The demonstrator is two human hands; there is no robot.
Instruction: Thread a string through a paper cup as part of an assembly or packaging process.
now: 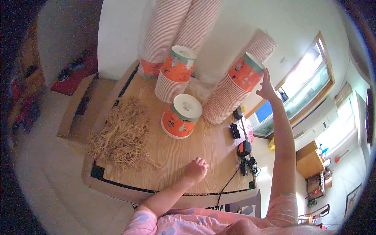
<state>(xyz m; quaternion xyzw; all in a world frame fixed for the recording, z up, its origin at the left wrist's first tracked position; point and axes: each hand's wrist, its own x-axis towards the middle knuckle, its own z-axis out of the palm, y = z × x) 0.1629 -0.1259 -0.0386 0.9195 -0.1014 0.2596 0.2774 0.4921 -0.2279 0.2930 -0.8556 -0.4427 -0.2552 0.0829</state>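
My right hand [268, 88] is raised beside the top paper cup [246, 72] of a tall upside-down stack [227, 96]. Its fingers are stretched and apart, with the fingertips at the cup's side near the base. My left hand [197, 170] rests low over the wooden tabletop [176, 154] with curled fingers; whatever lies inside them, if anything, is hidden. Ahead of it a short upside-down stack of orange and green paper cups [181, 116] stands alone. Behind that rises a taller upside-down stack [173, 74]. A tangled heap of tan paper-like strands [121, 135] lies at the left.
Long plastic-wrapped cup columns [166, 29] lean at the back by the white wall. Black adapters [244, 148] and a cable [225, 184] lie along the right table edge. An open cardboard box [84, 105] stands left of the table. A window [301, 78] is at the right.
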